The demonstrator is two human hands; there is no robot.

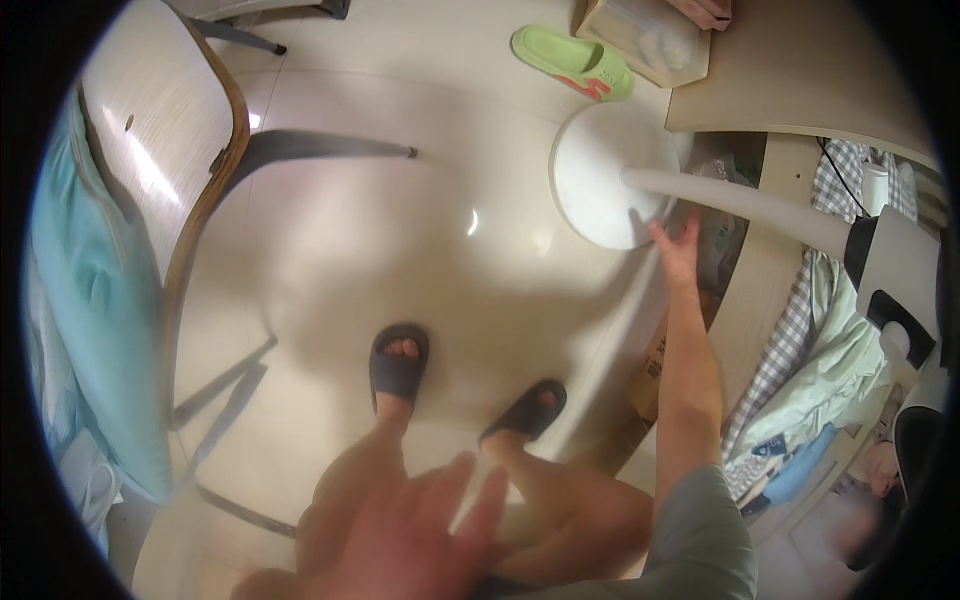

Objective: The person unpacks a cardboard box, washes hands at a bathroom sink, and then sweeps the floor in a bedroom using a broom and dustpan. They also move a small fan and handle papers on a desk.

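My left hand (427, 525), blurred, is above my thighs at the bottom of the view. Its fingers are spread and nothing shows in it. My right hand (679, 259) reaches forward to the near rim of a white round base (600, 176). The thumb tip overlaps that rim and the fingers point past it, apart; whether they touch is unclear. A pale pole (735, 199) runs from the base to the white and black head (896, 281) of the standing appliance at the right.
A wooden chair (169, 97) carrying a turquoise cloth item (97, 277) stands left. A green slide sandal (574, 64) lies beside a plastic bin (645, 41). Clothes (817, 360) fill an open cupboard at right, with plastic bags (716, 232) low down. Dark slippers (400, 360) are on my feet.
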